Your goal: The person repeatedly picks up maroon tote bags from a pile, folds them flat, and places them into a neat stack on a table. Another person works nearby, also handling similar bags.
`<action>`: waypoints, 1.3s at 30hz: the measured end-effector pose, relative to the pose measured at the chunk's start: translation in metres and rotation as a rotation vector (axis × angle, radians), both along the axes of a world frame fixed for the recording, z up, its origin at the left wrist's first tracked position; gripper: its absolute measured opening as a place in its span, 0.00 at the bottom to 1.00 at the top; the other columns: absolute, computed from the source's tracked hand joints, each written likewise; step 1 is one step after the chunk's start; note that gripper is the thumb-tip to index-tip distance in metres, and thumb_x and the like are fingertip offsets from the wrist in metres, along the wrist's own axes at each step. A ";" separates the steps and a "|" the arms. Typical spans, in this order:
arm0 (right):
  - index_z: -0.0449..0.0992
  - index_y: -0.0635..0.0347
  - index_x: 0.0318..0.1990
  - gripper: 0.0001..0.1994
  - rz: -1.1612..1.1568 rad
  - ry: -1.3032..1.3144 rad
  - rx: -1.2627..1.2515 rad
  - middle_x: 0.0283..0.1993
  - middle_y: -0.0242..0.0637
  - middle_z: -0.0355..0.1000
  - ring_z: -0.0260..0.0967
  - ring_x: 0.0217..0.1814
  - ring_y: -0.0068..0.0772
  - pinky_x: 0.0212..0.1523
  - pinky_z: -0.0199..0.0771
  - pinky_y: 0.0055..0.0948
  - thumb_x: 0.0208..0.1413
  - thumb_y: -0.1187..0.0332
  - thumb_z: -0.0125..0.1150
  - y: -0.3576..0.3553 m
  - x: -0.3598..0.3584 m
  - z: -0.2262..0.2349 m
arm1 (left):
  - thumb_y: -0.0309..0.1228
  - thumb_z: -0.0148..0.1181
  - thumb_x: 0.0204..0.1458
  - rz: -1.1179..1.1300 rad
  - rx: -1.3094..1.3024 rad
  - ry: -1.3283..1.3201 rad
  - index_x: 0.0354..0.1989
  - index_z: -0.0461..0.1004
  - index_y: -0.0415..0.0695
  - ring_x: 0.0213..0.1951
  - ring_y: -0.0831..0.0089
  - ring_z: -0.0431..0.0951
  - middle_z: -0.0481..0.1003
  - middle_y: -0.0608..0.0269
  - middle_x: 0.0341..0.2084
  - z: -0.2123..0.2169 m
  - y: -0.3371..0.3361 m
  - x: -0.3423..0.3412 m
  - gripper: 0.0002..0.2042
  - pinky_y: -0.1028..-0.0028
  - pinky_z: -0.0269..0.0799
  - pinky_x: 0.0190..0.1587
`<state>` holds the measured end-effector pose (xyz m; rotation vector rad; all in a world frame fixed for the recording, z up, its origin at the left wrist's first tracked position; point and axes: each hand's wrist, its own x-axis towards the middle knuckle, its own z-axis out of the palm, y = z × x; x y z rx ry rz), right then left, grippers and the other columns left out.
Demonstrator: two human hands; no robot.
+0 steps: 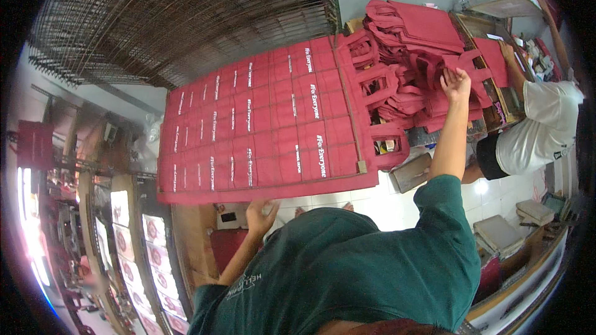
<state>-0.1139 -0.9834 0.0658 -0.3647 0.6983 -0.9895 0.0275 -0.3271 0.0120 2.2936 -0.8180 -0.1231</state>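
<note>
Red cloth bags (273,118) with white print lie in overlapping rows on a wire rack, their loop handles (377,84) hanging past its right end. Brown wires cross over their printed faces. My right hand (456,85) is stretched out over a heap of red bags (428,96) to the right, fingers loosely bent and apart; I cannot tell whether it touches the cloth. Below the rack's near edge, my left hand (262,216) is held low with thumb and fingers apart, nothing visible in it.
More wire shelves (186,18) are tilted up at the far left. A neat stack of red bags (428,25) is at the back right. Another person in a white shirt (546,124) works at a wooden table (496,96). Grey blocks (496,232) stand at the lower right.
</note>
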 end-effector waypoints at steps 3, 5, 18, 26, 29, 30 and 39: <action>0.70 0.58 0.30 0.05 0.058 -0.222 -0.196 0.42 0.38 0.69 0.63 0.52 0.37 0.57 0.57 0.42 0.48 0.69 0.52 0.026 0.006 0.056 | 0.38 0.63 0.45 -0.359 -0.102 0.277 0.39 0.73 0.40 0.37 0.64 0.75 0.74 0.55 0.32 0.067 -0.103 -0.002 0.17 0.69 0.70 0.38; 0.70 0.59 0.30 0.04 0.102 -0.280 -0.313 0.37 0.38 0.71 0.65 0.48 0.37 0.57 0.59 0.45 0.47 0.71 0.52 0.081 0.027 0.091 | 0.39 0.62 0.46 -0.669 -0.167 0.460 0.46 0.71 0.40 0.41 0.66 0.74 0.73 0.57 0.37 0.100 -0.151 -0.008 0.20 0.70 0.69 0.42; 0.66 0.68 0.48 0.19 0.282 0.279 -0.999 0.49 0.41 0.66 0.62 0.52 0.35 0.50 0.63 0.32 0.50 0.67 0.56 0.364 0.069 0.060 | 0.27 0.64 0.43 -0.247 -0.734 0.920 0.45 0.64 0.34 0.43 0.71 0.71 0.70 0.56 0.40 0.184 -0.247 0.046 0.22 0.72 0.66 0.47; 0.59 0.47 0.58 0.26 0.804 -0.482 0.276 0.59 0.43 0.58 0.56 0.61 0.43 0.49 0.65 0.49 0.53 0.50 0.48 0.421 0.024 -0.055 | 0.19 0.57 0.46 -0.256 -0.891 1.011 0.64 0.48 0.47 0.48 0.73 0.68 0.67 0.62 0.48 0.189 -0.045 0.117 0.35 0.71 0.64 0.53; 0.58 0.47 0.59 0.27 0.774 -0.062 0.098 0.58 0.41 0.58 0.56 0.61 0.41 0.52 0.64 0.48 0.49 0.60 0.51 0.445 0.055 -0.013 | 0.18 0.55 0.46 -0.189 -0.775 0.997 0.65 0.46 0.48 0.49 0.74 0.67 0.66 0.63 0.49 0.172 0.024 0.152 0.36 0.72 0.64 0.53; 0.58 0.48 0.60 0.28 0.801 0.084 -0.045 0.58 0.40 0.59 0.56 0.60 0.40 0.53 0.64 0.47 0.48 0.65 0.51 0.457 0.075 0.005 | 0.17 0.54 0.46 -0.192 -0.753 0.968 0.65 0.47 0.48 0.49 0.74 0.67 0.66 0.64 0.49 0.165 0.043 0.167 0.36 0.72 0.64 0.53; 0.62 0.67 0.56 0.31 1.052 0.427 -0.775 0.64 0.40 0.53 0.53 0.63 0.32 0.54 0.61 0.24 0.37 0.87 0.44 0.525 0.239 0.035 | 0.15 0.51 0.41 -0.170 -0.771 0.935 0.65 0.48 0.51 0.49 0.76 0.67 0.66 0.66 0.50 0.153 0.194 0.298 0.38 0.73 0.62 0.54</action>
